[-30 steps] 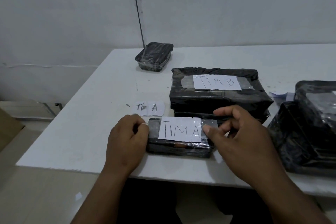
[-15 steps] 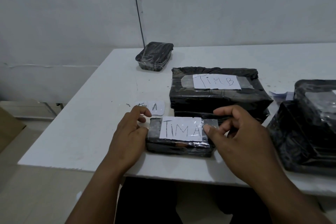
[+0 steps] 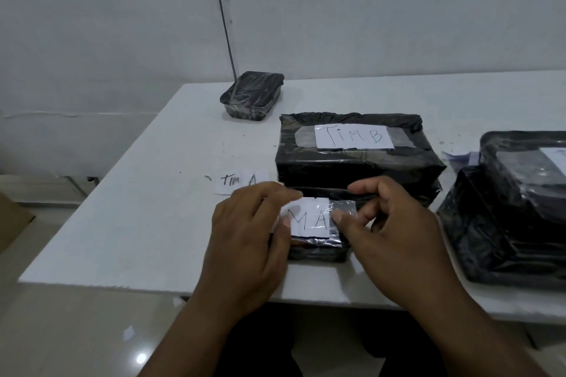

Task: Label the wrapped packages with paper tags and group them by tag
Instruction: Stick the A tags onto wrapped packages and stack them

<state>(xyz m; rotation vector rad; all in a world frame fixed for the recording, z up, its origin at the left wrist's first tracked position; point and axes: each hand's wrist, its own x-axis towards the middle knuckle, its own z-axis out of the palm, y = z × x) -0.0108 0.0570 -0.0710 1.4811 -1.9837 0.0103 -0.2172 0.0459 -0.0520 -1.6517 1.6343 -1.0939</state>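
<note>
Small black film-wrapped pkg (image 3: 318,249): light, slick; hold by its ends. Both grips press taped white paper tag (image 3: 309,220) flat, fingers spread.

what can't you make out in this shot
Head view only:
- Tag on the small package: only "M A" reads; the left hand covers the rest.
- Right-edge package's tag: cut off by the frame.
- Loose paper tag: reads "TIM A", its near edge hidden by the left hand.
- Far tray: contents obscured by wrap.
</note>
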